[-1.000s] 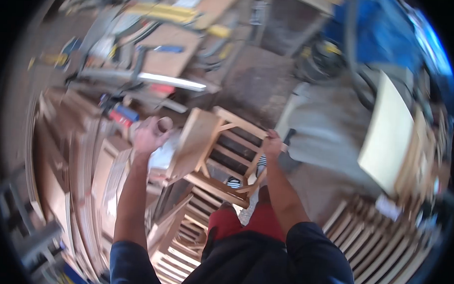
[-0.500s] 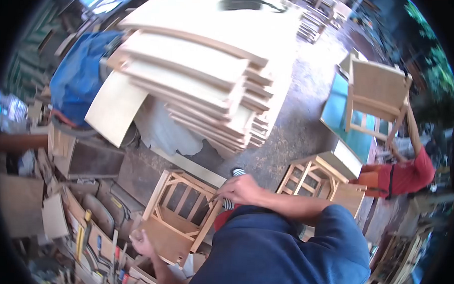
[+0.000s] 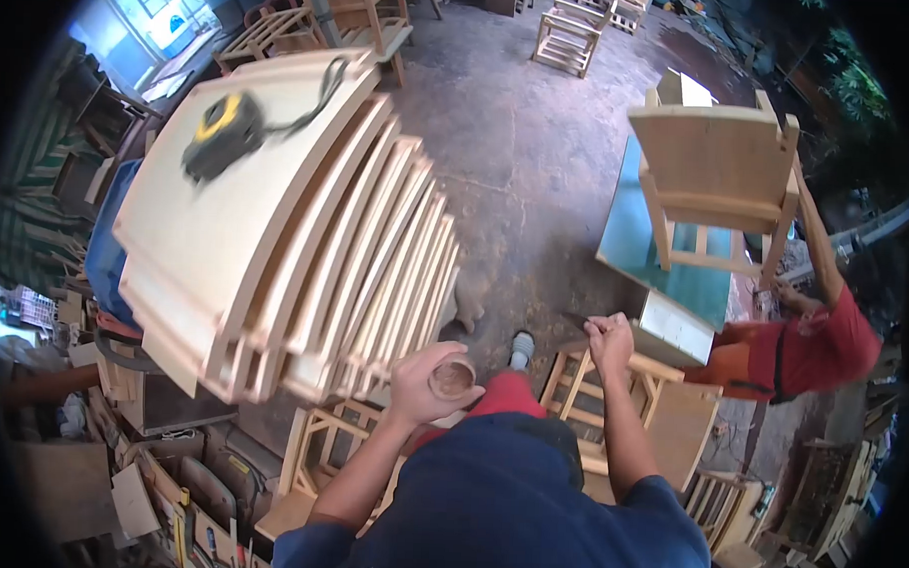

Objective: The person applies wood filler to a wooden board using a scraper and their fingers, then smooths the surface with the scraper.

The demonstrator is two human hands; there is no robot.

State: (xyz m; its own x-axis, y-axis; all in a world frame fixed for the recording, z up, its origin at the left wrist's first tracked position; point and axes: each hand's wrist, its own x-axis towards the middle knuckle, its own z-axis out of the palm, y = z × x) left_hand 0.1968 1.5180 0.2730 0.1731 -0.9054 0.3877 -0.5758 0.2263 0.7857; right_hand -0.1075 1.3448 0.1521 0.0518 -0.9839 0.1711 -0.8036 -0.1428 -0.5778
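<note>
My left hand (image 3: 418, 385) is wrapped round a small round cup (image 3: 452, 377) with brownish contents, in front of my body. My right hand (image 3: 610, 342) is closed on a thin dark tool (image 3: 576, 320) whose tip points left; its exact kind is unclear. Close to my left hand rises a stack of pale wooden panels (image 3: 326, 249). On its top lies a black and yellow tape measure (image 3: 224, 134) with a dark strap. Below my right hand stands a wooden chair frame (image 3: 583, 399).
At the right, a person in a red shirt (image 3: 823, 342) holds a wooden chair (image 3: 717, 158) over a teal-topped table (image 3: 636, 240). Another chair frame (image 3: 314, 449) stands at the lower left, beside boxes of tools (image 3: 211, 511). More chairs (image 3: 571, 38) stand farther back.
The view has turned, bringing the panel stack left of centre. My left hand has come up from the lower left, now showing the cup. My right hand has moved right, away from the left chair frame.
</note>
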